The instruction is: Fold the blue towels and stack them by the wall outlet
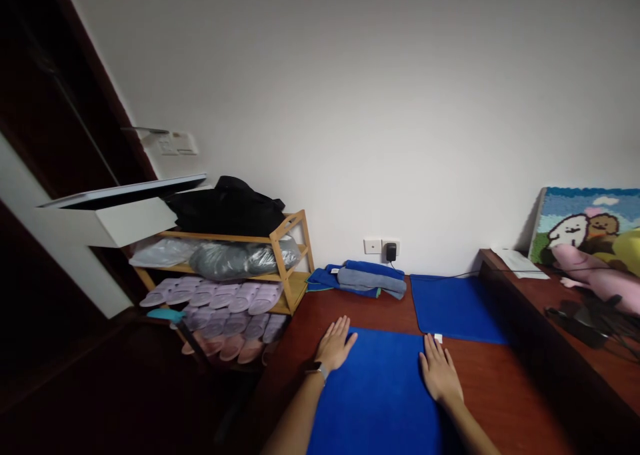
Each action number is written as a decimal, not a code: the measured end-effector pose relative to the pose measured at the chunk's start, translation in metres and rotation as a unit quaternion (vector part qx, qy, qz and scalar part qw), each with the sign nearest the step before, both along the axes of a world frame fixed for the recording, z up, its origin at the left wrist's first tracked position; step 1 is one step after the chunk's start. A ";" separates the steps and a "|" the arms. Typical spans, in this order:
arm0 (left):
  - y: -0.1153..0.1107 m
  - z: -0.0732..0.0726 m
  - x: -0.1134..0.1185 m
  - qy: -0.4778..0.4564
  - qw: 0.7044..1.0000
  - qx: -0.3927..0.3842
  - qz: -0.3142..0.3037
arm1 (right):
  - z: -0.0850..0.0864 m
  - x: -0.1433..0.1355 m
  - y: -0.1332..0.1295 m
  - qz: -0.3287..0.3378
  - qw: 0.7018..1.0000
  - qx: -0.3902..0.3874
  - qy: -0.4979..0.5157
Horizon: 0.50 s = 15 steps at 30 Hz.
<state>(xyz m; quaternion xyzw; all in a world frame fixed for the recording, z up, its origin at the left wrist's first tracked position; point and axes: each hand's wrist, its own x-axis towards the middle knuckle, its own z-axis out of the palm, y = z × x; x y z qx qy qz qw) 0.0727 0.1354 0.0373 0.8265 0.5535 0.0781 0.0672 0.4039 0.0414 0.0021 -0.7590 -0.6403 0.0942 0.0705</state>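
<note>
A blue cloth [380,395] lies spread flat on the reddish-brown table [505,381], its near end cut off by the frame. My left hand [336,345] rests flat, fingers extended, at its far left corner. At the far right corner, beside a small white tag [438,338], lies my right hand [441,369], also with its fingers stretched out. Neither hand grips anything. Beyond them a second blue cloth [455,308] is laid flat near the wall. Left of that cloth sit folded or rolled blue and grey cloths [370,279].
To the left stands a wooden rack [275,241] with slippers [215,295], plastic-wrapped items and a black bag [230,208]. A black plug [391,251] sits in the wall socket. On the raised right-hand surface are a pink plush toy [600,278], cables and a fuzzy picture [570,208].
</note>
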 end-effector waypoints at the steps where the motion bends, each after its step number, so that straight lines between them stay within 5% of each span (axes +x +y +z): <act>1: 0.003 0.000 -0.006 -0.001 1.000 0.004 0.006 | 0.000 0.000 0.000 -0.001 1.000 0.000 -0.001; 7: -0.001 0.004 0.002 -0.025 0.998 0.054 0.006 | 0.003 -0.001 0.001 -0.005 1.000 0.000 0.002; 11: -0.037 0.006 0.064 -0.064 0.984 0.120 -0.117 | 0.005 -0.002 0.000 -0.008 1.000 0.001 0.002; 13: -0.059 0.004 0.103 -0.064 0.969 0.111 -0.210 | 0.002 -0.001 0.000 -0.008 1.000 -0.003 -0.010; 15: -0.076 -0.001 0.135 -0.068 0.965 0.086 -0.238 | -0.001 0.001 0.000 0.002 1.000 -0.009 -0.027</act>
